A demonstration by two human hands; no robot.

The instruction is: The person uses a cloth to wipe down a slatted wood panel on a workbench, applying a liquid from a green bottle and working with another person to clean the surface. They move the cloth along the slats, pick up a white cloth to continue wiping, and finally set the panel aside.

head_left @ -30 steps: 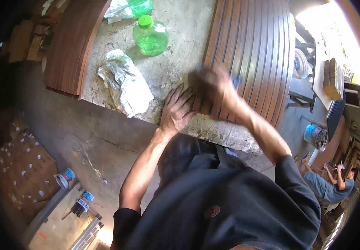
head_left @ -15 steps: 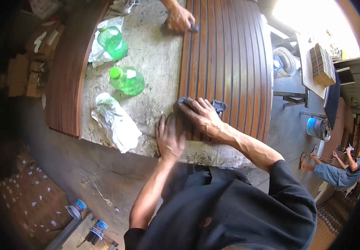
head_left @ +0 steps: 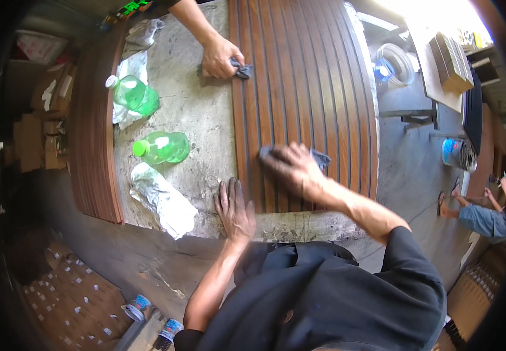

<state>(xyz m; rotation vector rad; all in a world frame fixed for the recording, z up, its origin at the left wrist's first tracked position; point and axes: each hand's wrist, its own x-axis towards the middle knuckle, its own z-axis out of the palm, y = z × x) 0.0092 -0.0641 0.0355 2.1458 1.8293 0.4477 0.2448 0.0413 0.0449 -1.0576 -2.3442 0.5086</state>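
A brown slatted wood panel (head_left: pixel 314 105) with dark grooves lies along the right part of the worn worktable (head_left: pixel 206 126). My right hand (head_left: pixel 295 169), slightly blurred, presses a dark grey rag (head_left: pixel 321 158) onto the panel near its close end. The rag sticks out on both sides of my fingers. My left hand (head_left: pixel 235 213) rests flat on the table beside the panel's left edge, fingers stretched and dark with stain, holding nothing. Across the table, a co-worker's hand (head_left: pixel 222 58) grips another dark rag (head_left: pixel 242 69) at the panel's left edge.
Two green bottles (head_left: pixel 168 147) (head_left: pixel 136 95) lie on the table's left side. A crumpled white cloth (head_left: pixel 164 202) lies near the front edge. Stacked brown panels (head_left: pixel 95 128) line the far left. On the right are a bucket (head_left: pixel 456 153), a bundle of boards (head_left: pixel 453 61) and a seated person (head_left: pixel 481 217).
My right hand and its rag have slid rightward over the panel. My left hand stays on the table. The co-worker's hand has moved left and nearer. The whole view has shifted somewhat.
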